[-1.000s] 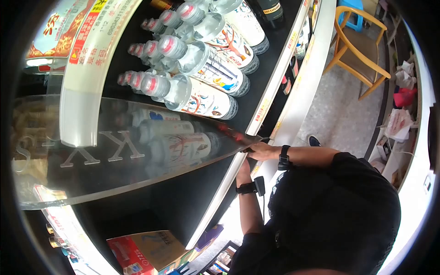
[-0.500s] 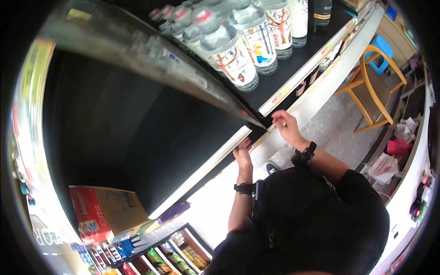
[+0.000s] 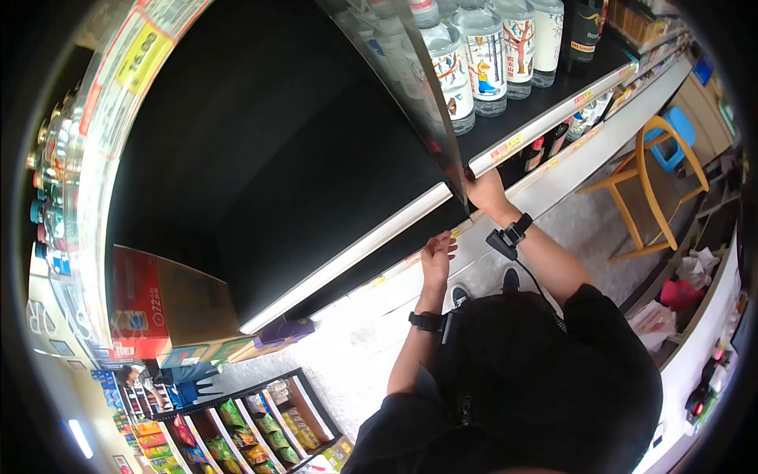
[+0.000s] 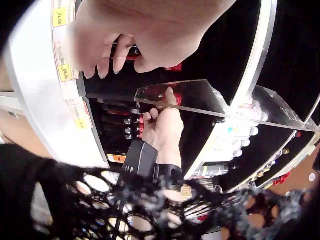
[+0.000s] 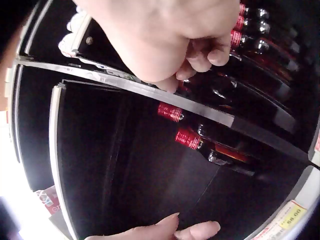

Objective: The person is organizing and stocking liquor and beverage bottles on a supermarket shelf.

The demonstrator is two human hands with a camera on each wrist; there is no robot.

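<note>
My right hand (image 3: 488, 193) reaches under the upper shelf edge into the lower shelf, beside a clear upright divider panel (image 3: 436, 107). In the right wrist view its fingers are curled close to the panel edge, near dark bottles with red necks (image 5: 187, 139); I cannot tell whether they hold anything. The left wrist view shows that same hand (image 4: 162, 135) with one fingertip overlapping the clear panel (image 4: 197, 95). My left hand (image 3: 437, 257) hovers in front of the lower shelf edge, fingers loosely bent and holding nothing.
Large clear water bottles (image 3: 484, 63) with picture labels stand on the upper shelf. A cardboard box (image 3: 181, 308) sits lower left. Behind are a wooden chair (image 3: 647, 186) and a blue stool (image 3: 671, 142). Snack racks (image 3: 253, 426) stand below left in this view.
Both hands were together at the divider's front end. My right hand came away, then moved in under the upper shelf on the bottle side; my left hand drew back from the shelf edge. The view swung too.
</note>
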